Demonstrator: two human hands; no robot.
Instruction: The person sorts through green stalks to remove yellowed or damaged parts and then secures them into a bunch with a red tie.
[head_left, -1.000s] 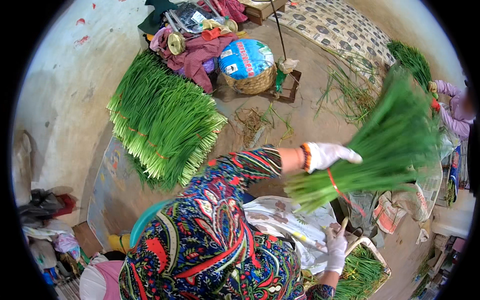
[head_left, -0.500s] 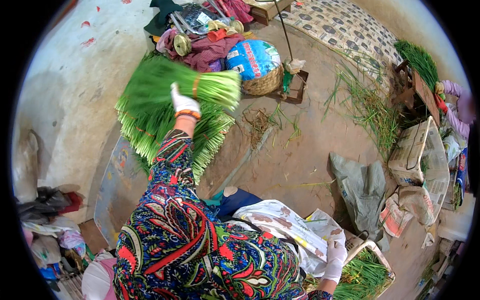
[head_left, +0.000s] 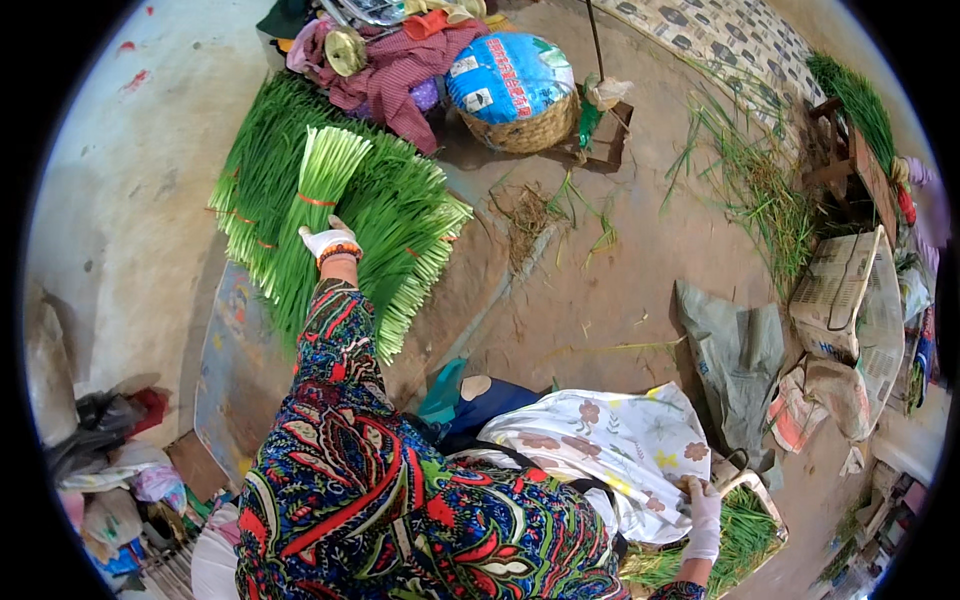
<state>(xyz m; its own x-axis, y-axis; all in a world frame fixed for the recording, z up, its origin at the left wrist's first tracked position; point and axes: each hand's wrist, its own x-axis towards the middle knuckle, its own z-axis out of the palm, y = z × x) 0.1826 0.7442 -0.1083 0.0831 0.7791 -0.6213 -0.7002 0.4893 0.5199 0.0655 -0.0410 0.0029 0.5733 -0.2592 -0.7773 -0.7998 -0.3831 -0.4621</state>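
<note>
My left hand (head_left: pixel 332 240), in a white glove with an orange beaded bracelet at the wrist, is closed round a bundle of garlic chives (head_left: pixel 322 180). A red band ties this bundle, and its pale stem ends point away from me. It lies over a broad pile of tied chive bundles (head_left: pixel 400 215) at the left. Low on the right, my right hand (head_left: pixel 703 520), also white-gloved, pinches the edge of a white flowered apron (head_left: pixel 610 445). Under that hand, loose green leaves (head_left: pixel 740 535) fill a pale crate (head_left: pixel 770 505).
A round woven basket (head_left: pixel 525 135) with a blue cover stands beyond the pile, beside heaped cloths (head_left: pixel 400 75). Grey sacking (head_left: pixel 735 355) and a white crate (head_left: pixel 830 285) lie at the right. Leaf scraps (head_left: pixel 745 200) litter the floor. Another person's sleeve (head_left: pixel 925 200) shows at far right.
The bundle in my left hand has swung from lying sideways to pointing away, down onto the pile. My right hand has moved slightly right, still on the apron.
</note>
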